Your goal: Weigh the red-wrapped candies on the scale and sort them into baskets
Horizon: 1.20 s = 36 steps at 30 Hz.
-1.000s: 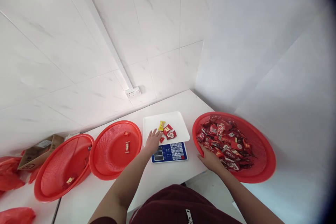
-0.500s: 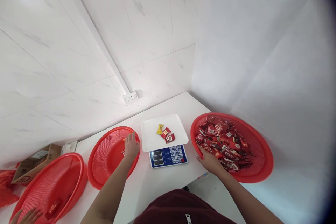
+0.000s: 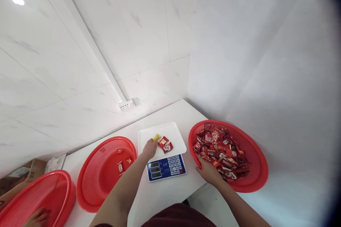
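My left hand is over the white tray of the scale, its fingers closed at a small yellow-wrapped candy. Two red-wrapped candies, one above the other, lie just right of it on the tray. Below the tray shows the scale's blue keypad panel. On the right, my right hand grips the near left rim of a red plastic basket, heaped with red candy packets. The fingers of that hand are partly hidden by the rim.
Left of the scale stands a red basket with several small candies. Another red basket is at the far left, with another person's hand in it. Behind that is a cardboard box. Walls border the white table.
My left hand has moved right, from above the middle basket to the yellow candy on the tray. My right hand stays on its basket rim. The view has shifted slightly.
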{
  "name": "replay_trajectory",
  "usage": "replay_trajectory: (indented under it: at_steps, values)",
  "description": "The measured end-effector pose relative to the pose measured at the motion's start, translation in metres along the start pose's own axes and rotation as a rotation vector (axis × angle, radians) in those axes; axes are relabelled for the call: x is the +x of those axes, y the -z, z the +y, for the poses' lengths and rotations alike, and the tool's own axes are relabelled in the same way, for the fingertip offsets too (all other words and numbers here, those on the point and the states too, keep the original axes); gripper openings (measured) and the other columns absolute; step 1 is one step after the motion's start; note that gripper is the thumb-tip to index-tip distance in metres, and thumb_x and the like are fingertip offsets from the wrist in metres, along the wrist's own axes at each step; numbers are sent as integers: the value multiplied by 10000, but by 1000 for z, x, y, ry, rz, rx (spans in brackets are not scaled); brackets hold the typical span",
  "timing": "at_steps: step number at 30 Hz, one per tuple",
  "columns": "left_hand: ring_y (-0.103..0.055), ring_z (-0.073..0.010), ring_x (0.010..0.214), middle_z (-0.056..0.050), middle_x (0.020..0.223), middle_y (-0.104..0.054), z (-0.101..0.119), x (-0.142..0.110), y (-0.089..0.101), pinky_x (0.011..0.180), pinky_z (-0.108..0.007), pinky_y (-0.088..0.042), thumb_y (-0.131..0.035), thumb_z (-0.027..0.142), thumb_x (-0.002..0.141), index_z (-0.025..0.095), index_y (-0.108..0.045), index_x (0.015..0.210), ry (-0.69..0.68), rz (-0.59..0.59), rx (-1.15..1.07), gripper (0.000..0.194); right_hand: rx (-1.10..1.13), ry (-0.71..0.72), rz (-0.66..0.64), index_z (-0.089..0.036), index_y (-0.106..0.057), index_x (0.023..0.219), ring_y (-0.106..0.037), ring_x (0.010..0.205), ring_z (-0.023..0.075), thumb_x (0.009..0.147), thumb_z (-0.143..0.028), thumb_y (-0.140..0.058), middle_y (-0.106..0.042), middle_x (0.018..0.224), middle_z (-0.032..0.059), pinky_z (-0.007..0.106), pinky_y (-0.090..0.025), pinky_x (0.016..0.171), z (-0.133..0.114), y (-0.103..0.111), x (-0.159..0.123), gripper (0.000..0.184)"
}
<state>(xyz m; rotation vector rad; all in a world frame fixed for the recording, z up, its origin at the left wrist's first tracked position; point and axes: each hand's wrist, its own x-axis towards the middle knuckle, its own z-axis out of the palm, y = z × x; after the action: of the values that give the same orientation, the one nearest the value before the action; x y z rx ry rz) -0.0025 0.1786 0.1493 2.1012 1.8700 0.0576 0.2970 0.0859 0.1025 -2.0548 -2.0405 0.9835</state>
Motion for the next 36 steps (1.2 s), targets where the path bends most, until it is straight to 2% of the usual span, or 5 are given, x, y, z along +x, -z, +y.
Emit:
replay_trajectory:
  at_steps: [6,12,18,26,36]
  values:
    - [-537,-196,1046,-96,1124,-560,-38,-44,25,882,-309,-441,-274,290,916,205,-561,1146,195,225,-2,378,2,18,-11,-92,-272,1435,-475,1232,252,846,-264,-412,-439,1397,147,342,-357,988,3,-1,2,630]
    - [-280,-360,1320,-124,1405,-387,-64,-95,23,1039,-544,-266,-341,293,897,216,-575,1142,355,379,101,347,3,18,-25,-95,-264,1437,-475,1229,250,844,-263,-416,-455,1383,148,348,-354,989,5,-2,3,635]
    - [-432,-187,1213,-65,1256,-560,0,-40,-2,1041,-319,-332,-361,260,902,212,-551,1171,68,154,-37,333,17,22,-25,-101,-265,1437,-465,1239,241,843,-265,-427,-449,1387,148,340,-357,990,3,-1,2,636]
    - [-561,-198,993,-82,1072,-584,50,15,-20,828,-298,-438,-480,148,804,200,-548,1110,106,131,-95,318,34,0,-32,-103,-253,1444,-485,1220,242,833,-258,-436,-484,1355,148,330,-369,976,-1,3,-1,656]
    - [-515,-253,1079,-135,1170,-493,-35,-68,40,861,-398,-444,-407,145,831,180,-516,1144,436,519,-65,333,39,25,-17,-114,-284,1433,-466,1236,244,829,-263,-437,-472,1367,138,332,-351,992,6,-2,3,640]
